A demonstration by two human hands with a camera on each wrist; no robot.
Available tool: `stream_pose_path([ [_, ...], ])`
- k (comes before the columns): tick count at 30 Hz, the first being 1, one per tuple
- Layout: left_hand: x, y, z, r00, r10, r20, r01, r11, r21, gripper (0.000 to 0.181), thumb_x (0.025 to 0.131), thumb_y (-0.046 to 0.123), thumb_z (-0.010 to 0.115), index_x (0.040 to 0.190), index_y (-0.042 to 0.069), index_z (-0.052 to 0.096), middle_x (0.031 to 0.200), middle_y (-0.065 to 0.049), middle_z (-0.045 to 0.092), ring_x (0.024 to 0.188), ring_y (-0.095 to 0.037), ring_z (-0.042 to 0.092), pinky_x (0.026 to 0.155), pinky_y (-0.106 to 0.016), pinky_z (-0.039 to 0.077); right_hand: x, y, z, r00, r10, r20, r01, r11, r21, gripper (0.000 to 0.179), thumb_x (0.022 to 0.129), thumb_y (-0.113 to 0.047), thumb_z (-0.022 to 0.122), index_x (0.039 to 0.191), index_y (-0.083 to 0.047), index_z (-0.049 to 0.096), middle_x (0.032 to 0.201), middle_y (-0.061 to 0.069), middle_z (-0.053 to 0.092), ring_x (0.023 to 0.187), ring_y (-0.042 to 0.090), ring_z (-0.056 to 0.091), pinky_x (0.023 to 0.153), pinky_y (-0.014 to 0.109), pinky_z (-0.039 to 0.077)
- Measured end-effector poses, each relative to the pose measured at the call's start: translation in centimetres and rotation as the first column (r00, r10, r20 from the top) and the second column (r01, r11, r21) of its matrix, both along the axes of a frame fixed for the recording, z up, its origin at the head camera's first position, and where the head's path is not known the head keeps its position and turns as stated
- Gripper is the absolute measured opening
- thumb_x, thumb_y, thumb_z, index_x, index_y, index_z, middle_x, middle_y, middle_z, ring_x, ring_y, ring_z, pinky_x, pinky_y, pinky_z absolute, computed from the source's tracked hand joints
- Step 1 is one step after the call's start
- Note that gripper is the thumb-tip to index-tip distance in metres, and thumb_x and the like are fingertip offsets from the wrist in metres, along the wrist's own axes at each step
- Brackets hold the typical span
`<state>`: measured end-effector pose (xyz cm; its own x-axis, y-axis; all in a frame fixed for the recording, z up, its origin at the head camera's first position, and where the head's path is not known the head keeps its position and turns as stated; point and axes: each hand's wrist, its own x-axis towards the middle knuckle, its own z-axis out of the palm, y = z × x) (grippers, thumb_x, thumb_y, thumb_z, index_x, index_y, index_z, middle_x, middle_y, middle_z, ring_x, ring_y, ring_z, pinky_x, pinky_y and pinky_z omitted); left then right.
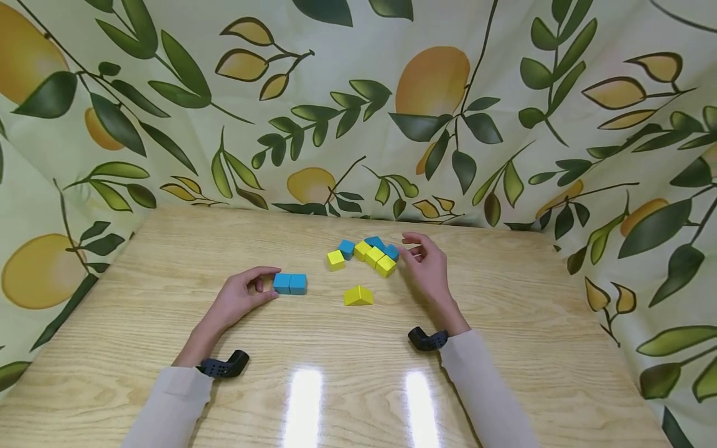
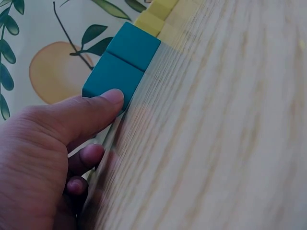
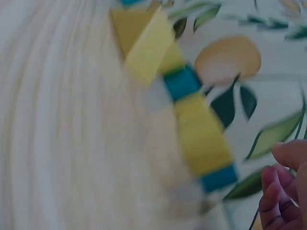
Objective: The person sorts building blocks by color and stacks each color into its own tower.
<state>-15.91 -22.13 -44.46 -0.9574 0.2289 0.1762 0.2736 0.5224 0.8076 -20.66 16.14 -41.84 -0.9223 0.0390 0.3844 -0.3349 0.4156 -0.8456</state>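
Two blue blocks sit side by side on the table, left of centre. My left hand pinches the left blue block between thumb and fingers; in the left wrist view the thumb lies on its face. The other blue block touches its right side. At the right end of a cluster of blocks is my right hand, fingers loosely bent, holding nothing. In the right wrist view a gap shows between those fingers and the nearest blue block.
The cluster holds several yellow cubes and blue pieces, including a blue block. One yellow cube stands at its left. Nearer the front, two yellow wedges form a low peak. A patterned cloth hangs behind the wooden table.
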Motion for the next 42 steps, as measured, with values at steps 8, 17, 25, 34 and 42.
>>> stream_pose_path([
  [8,0.0,-0.1,-0.4,1.0,-0.006,-0.017,0.006,1.0,0.008,0.044,0.082,0.013,0.077,0.124,0.01,0.063,0.075,-0.003,0.052,0.069,-0.017,0.046,0.062,-0.026,0.037,-0.8,1.3,-2.7,0.997,0.027,0.069,-0.033,0.995,0.093,0.035,0.088,-0.011,0.07,0.122,-0.006,0.061,0.114,0.009,0.062,0.089,0.021,0.061,0.074,0.028,0.048],
  [17,0.2,-0.1,0.2,0.999,-0.02,-0.033,0.02,1.0,0.004,0.043,0.082,0.011,0.076,0.124,0.009,0.063,0.076,-0.005,0.053,0.069,-0.018,0.046,0.061,-0.025,0.037,-0.9,0.4,-3.4,0.997,0.014,0.08,-0.031,0.978,0.204,0.041,0.085,-0.007,0.071,0.125,-0.006,0.059,0.112,0.012,0.061,0.083,0.021,0.06,0.068,0.033,0.045],
  [25,-0.1,-0.2,-0.2,1.0,-0.007,-0.025,0.006,1.0,-0.006,0.044,0.082,0.011,0.076,0.124,0.012,0.064,0.076,-0.004,0.052,0.069,-0.018,0.045,0.059,-0.026,0.036,-1.3,0.3,-3.2,0.997,0.01,0.083,-0.026,0.981,0.191,0.039,0.087,-0.009,0.071,0.124,-0.005,0.06,0.108,0.011,0.062,0.085,0.022,0.059,0.069,0.033,0.045],
  [34,-0.3,-0.1,-0.1,1.0,-0.017,-0.022,0.017,1.0,0.004,0.043,0.083,0.012,0.076,0.124,0.009,0.063,0.076,-0.004,0.052,0.069,-0.018,0.045,0.06,-0.026,0.036,-1.8,0.9,-3.2,0.987,0.014,0.157,-0.043,0.982,0.181,0.04,0.088,-0.014,0.07,0.126,-0.009,0.059,0.111,0.01,0.064,0.084,0.021,0.058,0.07,0.033,0.047],
  [42,-0.3,-0.1,-0.2,1.0,-0.006,-0.014,0.006,1.0,-0.008,0.043,0.083,0.013,0.076,0.124,0.01,0.064,0.075,-0.003,0.053,0.068,-0.017,0.046,0.059,-0.026,0.037,-1.6,0.8,-3.0,0.988,-0.002,0.156,-0.026,0.984,0.174,0.038,0.088,-0.014,0.071,0.124,-0.006,0.061,0.109,0.012,0.065,0.087,0.023,0.058,0.075,0.035,0.047],
])
